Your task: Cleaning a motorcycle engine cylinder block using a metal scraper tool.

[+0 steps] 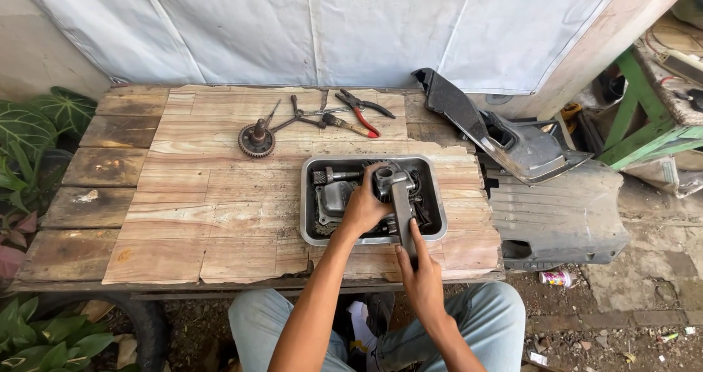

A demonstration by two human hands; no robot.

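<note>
— Where are the hands?

— Both are at the metal tray (438,196) near the front right corner of the wooden table (183,196). The left hand (364,207) is curled over the parts in the tray, touching the head of a long grey metal part (399,196). The right hand (422,273) is closed round that part's lower end, which sticks out over the tray's front rim.

— What's around?

— A gear with a shaft (257,140) stands behind the tray, to its left. Red-handled pliers (362,110) and other hand tools lie near the back edge. Black plastic panels (512,141) lean off the right edge, and leafy plants (29,134) crowd the left edge.
</note>
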